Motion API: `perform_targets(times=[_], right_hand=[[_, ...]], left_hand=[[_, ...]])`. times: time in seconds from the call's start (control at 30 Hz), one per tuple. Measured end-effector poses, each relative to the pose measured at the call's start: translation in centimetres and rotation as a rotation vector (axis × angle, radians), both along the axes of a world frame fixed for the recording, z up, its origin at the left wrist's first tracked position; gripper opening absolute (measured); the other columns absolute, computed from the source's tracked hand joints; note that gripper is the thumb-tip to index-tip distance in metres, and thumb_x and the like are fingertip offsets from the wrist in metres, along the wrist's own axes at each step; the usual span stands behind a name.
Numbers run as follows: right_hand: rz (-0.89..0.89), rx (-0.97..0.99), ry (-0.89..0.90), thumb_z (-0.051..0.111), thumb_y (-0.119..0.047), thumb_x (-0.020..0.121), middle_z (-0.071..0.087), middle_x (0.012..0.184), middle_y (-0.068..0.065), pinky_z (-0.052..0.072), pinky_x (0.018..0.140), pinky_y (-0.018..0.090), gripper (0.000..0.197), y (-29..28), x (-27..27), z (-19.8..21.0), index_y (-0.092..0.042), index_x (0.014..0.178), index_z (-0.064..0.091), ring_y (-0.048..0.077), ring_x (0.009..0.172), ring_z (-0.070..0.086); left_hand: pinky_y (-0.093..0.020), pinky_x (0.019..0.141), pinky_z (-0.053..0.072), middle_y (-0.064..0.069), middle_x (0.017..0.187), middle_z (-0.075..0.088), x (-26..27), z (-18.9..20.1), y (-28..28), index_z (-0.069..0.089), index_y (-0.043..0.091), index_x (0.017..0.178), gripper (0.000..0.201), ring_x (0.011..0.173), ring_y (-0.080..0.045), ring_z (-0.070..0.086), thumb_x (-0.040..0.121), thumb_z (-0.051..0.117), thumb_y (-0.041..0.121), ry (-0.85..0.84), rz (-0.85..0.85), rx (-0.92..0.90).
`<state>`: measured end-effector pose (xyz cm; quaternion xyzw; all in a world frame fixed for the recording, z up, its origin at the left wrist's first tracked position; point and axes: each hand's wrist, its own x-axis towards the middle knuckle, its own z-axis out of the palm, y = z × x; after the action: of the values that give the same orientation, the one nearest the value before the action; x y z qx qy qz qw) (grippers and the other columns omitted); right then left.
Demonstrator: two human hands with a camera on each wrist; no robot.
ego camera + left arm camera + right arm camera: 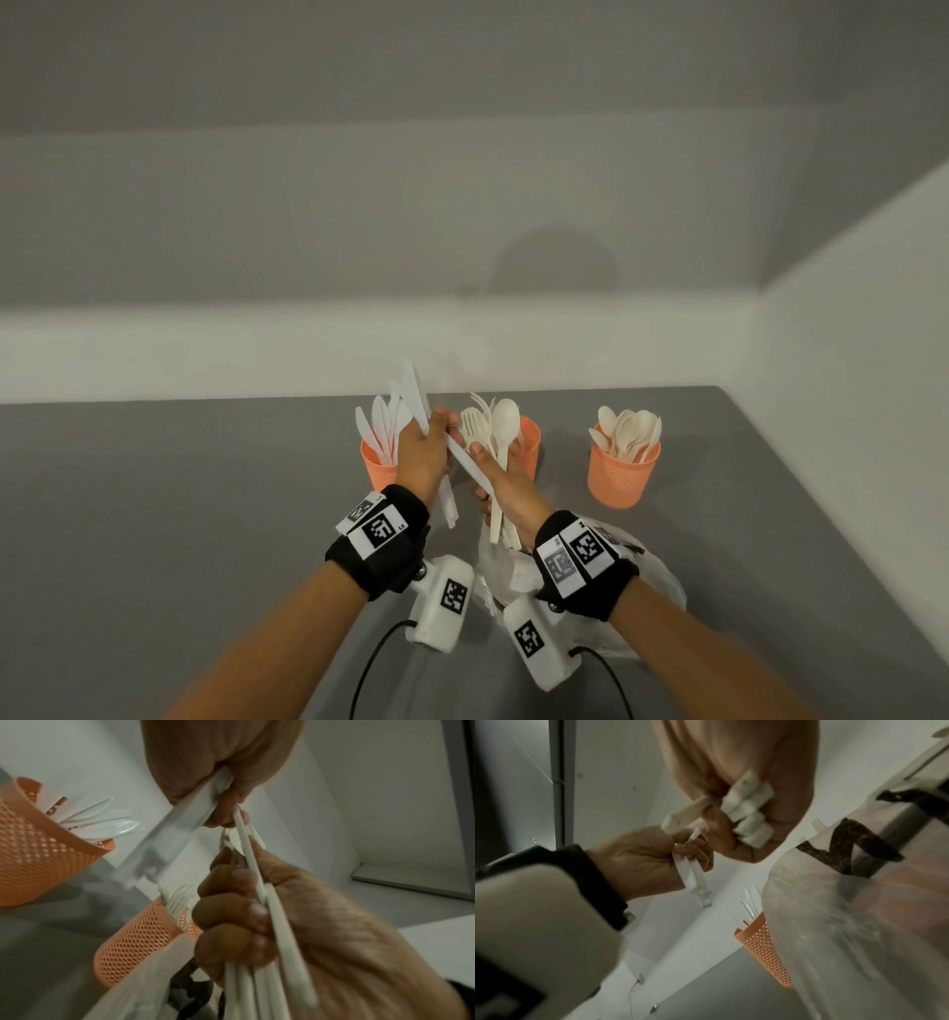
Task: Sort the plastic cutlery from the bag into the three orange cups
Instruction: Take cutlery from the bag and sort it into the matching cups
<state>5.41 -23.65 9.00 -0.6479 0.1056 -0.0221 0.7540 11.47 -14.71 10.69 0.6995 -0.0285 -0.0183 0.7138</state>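
Observation:
My left hand (425, 449) grips two white knives (415, 393), blades up, in front of the left orange cup (376, 468), which holds several knives. Its fingertips also pinch the end of another white knife (464, 461) that slants down into my right hand (506, 488). That hand grips a bundle of beige cutlery (500, 437) with a spoon and forks showing, in front of the middle cup (530, 446) of forks. The right cup (623, 478) holds spoons. In the left wrist view the right hand (239, 925) curls round the bundle's handles (259, 990). The bag (660, 578) lies under my right wrist.
The cups stand in a row on the grey table (179, 488) near the white back wall (257, 349). Another white wall (847, 360) closes the right side. Cables (369, 663) run from the wrist cameras toward me.

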Motion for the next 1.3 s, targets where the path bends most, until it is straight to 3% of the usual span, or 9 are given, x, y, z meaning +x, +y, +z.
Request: perform_targets(times=[0.07,0.17,0.3,0.53,0.77,0.9,1.03,1.13,1.3], right_hand=[[-0.061,-0.052,0.006,0.044,-0.027,0.098,0.049,0.066,-0.007,0.043,0.069,0.024,0.011,-0.3,0.2,-0.1,-0.024,0.089,0.049,0.004,0.060,0.047],[-0.115,-0.025,0.066,0.047,-0.034,0.096,0.045,0.058,0.001,0.041,0.054,0.024,0.019,-1.4,0.9,-1.0,-0.015,0.093,0.049,0.011,0.048,0.045],[-0.111,0.045,0.120,0.046,-0.040,0.095,0.037,0.051,-0.001,0.048,0.042,0.023,0.030,-2.6,1.3,-1.1,-0.011,0.098,0.053,0.011,0.036,0.046],[-0.051,0.092,0.147,0.046,-0.050,0.092,0.032,0.046,-0.005,0.026,0.035,0.015,0.034,-3.6,2.5,-0.4,-0.018,0.089,0.056,0.006,0.031,0.026],[-0.011,0.277,0.175,0.044,-0.046,0.094,0.034,0.039,-0.007,0.022,0.030,0.013,0.034,-4.4,4.1,-0.7,-0.015,0.107,0.044,0.004,0.027,0.025],[0.008,0.283,0.160,0.041,-0.044,0.096,0.033,0.038,-0.008,0.020,0.030,0.013,0.029,-4.5,4.4,-0.6,-0.016,0.099,0.046,0.003,0.027,0.025],[0.046,0.238,0.167,0.042,-0.041,0.096,0.032,0.039,-0.008,0.020,0.031,0.015,0.026,-3.9,4.5,-0.7,-0.018,0.088,0.052,0.003,0.028,0.024],[0.063,0.234,0.156,0.043,-0.041,0.096,0.033,0.041,-0.006,0.022,0.030,0.014,0.027,-3.3,4.9,-1.1,-0.017,0.088,0.054,0.004,0.029,0.026],[0.064,0.222,0.140,0.043,-0.039,0.097,0.036,0.044,-0.006,0.023,0.031,0.015,0.027,-2.7,4.9,-1.0,-0.016,0.092,0.054,0.003,0.030,0.027]], left_hand=[[-0.023,0.052,0.041,-0.003,0.059,0.047,0.7,0.3,0.3,0.052,0.013,0.069,0.037,0.052,-0.015,0.045,0.100,0.036,0.026,0.065,0.045,-0.096],[-0.021,0.045,0.045,0.003,0.044,0.045,2.7,0.4,2.0,0.046,0.013,0.069,0.034,0.039,-0.012,0.046,0.100,0.039,0.026,0.161,0.138,-0.351],[-0.025,0.046,0.039,0.005,0.030,0.042,6.3,0.1,5.2,0.047,0.013,0.058,0.043,0.027,-0.008,0.040,0.093,0.051,0.036,0.047,0.246,-0.164],[-0.026,0.052,0.040,0.006,0.027,0.037,10.9,2.0,5.3,0.039,0.012,0.049,0.051,0.027,-0.007,0.037,0.088,0.057,0.039,-0.101,0.318,-0.113],[-0.015,0.048,0.045,-0.011,0.053,0.049,12.8,-1.5,3.7,0.049,0.005,0.059,0.050,0.043,-0.012,0.051,0.089,0.054,0.045,-0.054,0.274,0.038],[-0.023,0.061,0.041,-0.008,0.060,0.059,12.4,-4.7,3.7,0.059,-0.001,0.075,0.036,0.056,-0.016,0.056,0.086,0.063,0.034,-0.056,0.171,0.194],[-0.022,0.057,0.041,-0.010,0.077,0.062,12.1,-5.9,3.8,0.052,0.010,0.099,0.019,0.069,-0.024,0.061,0.087,0.062,0.020,-0.156,0.142,0.350],[-0.018,0.056,0.037,-0.003,0.073,0.054,12.2,-5.8,3.8,0.050,0.008,0.110,0.021,0.067,-0.019,0.052,0.089,0.056,0.011,-0.280,0.153,0.493],[-0.034,0.069,0.039,-0.020,0.087,0.062,13.0,-6.4,4.4,0.062,-0.006,0.089,0.028,0.082,-0.034,0.056,0.096,0.041,0.011,-0.397,0.034,0.767]])
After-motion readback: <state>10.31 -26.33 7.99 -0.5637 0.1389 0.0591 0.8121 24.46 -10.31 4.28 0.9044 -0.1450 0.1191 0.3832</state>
